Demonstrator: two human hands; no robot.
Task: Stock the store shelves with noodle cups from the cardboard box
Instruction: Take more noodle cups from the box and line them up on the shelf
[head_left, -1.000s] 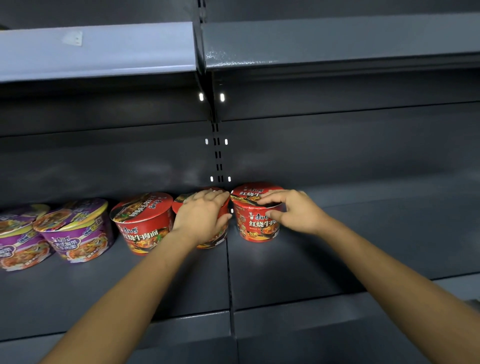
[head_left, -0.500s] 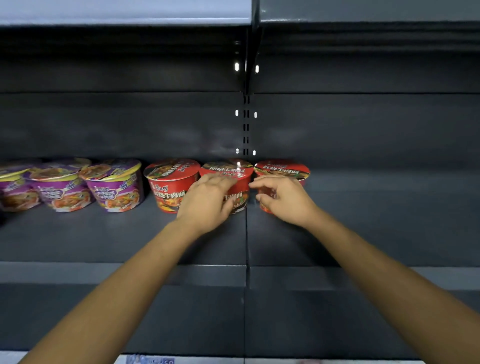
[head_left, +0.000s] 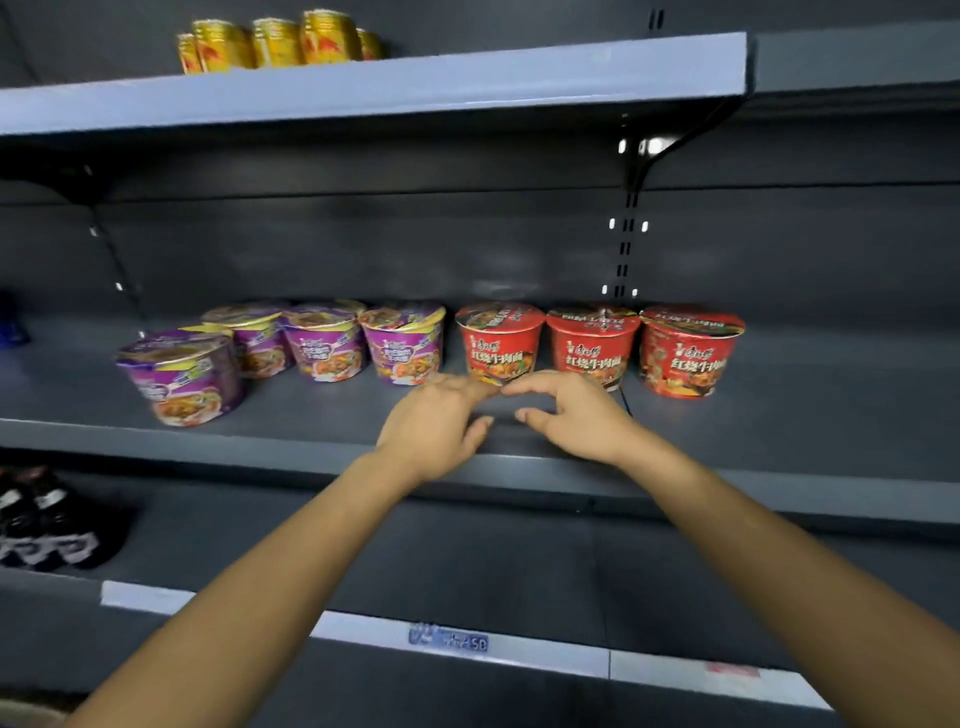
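Along the middle shelf (head_left: 805, 415), from the left, a front purple cup (head_left: 179, 376) stands forward of three purple cups (head_left: 324, 340) lined up near the back wall, perhaps starting a second row. Next, the left hand (head_left: 436, 426) and right hand (head_left: 576, 421) hover side by side just before the red noodle cups (head_left: 592, 345), both empty, fingers loosely curved around nothing. Those three cups stand upright in line, labels outward, likely so shoppers can read them. The cardboard box is out of view
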